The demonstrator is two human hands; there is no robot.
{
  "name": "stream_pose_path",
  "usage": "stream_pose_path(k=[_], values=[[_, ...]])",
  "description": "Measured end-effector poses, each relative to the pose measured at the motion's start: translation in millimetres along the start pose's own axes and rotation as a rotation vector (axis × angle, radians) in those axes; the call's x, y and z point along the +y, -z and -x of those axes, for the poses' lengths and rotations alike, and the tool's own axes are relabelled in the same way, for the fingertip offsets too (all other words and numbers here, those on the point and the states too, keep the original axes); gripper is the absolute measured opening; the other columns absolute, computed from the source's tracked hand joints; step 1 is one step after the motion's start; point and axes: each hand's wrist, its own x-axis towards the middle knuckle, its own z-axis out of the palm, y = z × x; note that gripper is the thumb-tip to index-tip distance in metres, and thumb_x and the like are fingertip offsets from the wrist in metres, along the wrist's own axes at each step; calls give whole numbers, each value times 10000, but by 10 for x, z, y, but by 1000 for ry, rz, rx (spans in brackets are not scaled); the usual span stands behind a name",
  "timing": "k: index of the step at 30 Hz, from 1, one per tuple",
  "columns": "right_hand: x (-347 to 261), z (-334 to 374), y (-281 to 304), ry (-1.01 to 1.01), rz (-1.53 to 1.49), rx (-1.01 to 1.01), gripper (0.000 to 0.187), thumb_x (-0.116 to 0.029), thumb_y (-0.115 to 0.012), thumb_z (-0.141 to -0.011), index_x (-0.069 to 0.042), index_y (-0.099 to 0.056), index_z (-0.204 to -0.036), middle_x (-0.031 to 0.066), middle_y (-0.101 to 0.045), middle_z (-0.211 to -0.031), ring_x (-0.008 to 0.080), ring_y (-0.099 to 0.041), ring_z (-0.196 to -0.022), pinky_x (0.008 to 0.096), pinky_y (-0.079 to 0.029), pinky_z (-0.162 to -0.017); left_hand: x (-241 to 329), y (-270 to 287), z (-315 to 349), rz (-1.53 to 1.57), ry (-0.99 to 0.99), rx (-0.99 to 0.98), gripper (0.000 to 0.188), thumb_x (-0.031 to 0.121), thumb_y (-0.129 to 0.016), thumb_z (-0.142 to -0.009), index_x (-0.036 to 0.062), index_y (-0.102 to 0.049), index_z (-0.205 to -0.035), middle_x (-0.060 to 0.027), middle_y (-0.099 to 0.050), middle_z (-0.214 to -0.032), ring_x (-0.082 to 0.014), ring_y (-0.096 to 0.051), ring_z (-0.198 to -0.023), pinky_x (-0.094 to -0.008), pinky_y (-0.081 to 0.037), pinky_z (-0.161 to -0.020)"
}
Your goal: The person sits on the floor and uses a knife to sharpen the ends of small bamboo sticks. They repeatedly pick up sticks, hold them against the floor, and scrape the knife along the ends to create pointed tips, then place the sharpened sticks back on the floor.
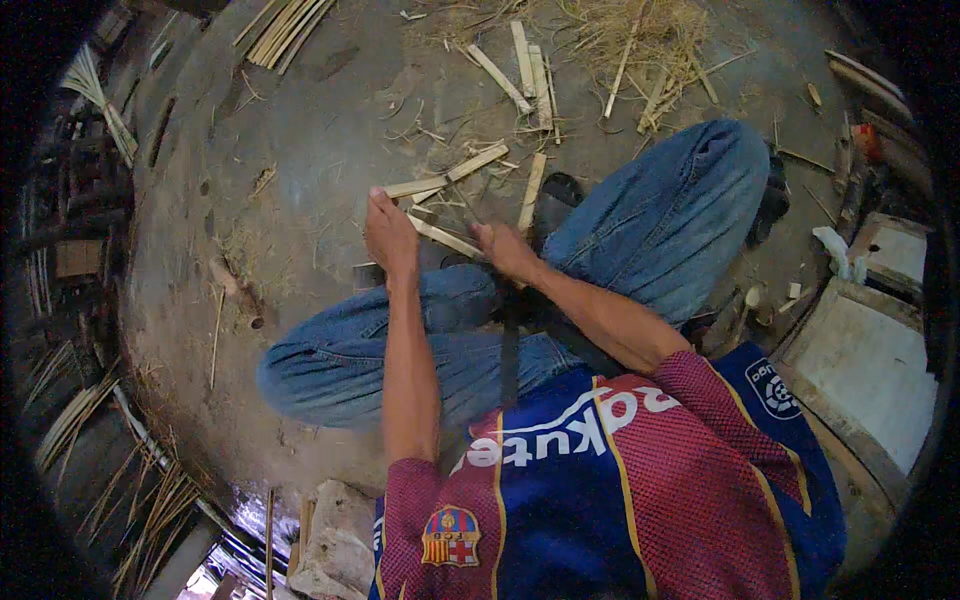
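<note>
I sit cross-legged on the floor, both hands over the ground in front of my shins. My left hand (390, 235) is closed on the near end of a pale split bamboo strip (474, 163), its thumb on top. My right hand (510, 252) is closed round a knife whose thin dark blade (466, 203) points up and left, reaching the strip; its handle is hidden by my fingers. Another pale bamboo strip (445, 237) lies between my hands. Beside my right shin, one more bamboo strip (532, 190) rests on the floor.
Several cut bamboo strips (523, 60) lie farther ahead, near a heap of fibrous shavings (640, 40). A bundle of long strips (288, 32) sits at the far left. Bunched thin sticks (75, 425) stand along the left edge. A pale board (860, 350) is at my right.
</note>
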Motion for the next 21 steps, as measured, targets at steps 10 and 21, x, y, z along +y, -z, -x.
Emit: stream_pose_path(k=[10,21], values=[[342,-118,-213,-222,-474,-66,569,-537,-359,-993,-10,-570,-952,120,-552,-649,246,-586,-566,382,-479,-552,-222,-42,-166,-309,-55,54,489,376,-348,-1012,47,-679,-867,-176,-673,-760,-401,-639,-779,-480,-462,-728],[351,-172,-252,-134,-287,62,681,-622,-285,-970,-10,-546,-825,104,-557,-698,249,-566,-658,411,-445,-654,-236,29,-218,-217,-78,84,523,401,-312,-1017,76,-656,-793,-43,-673,-615,-284,-659,-672,-450,-420,-771]])
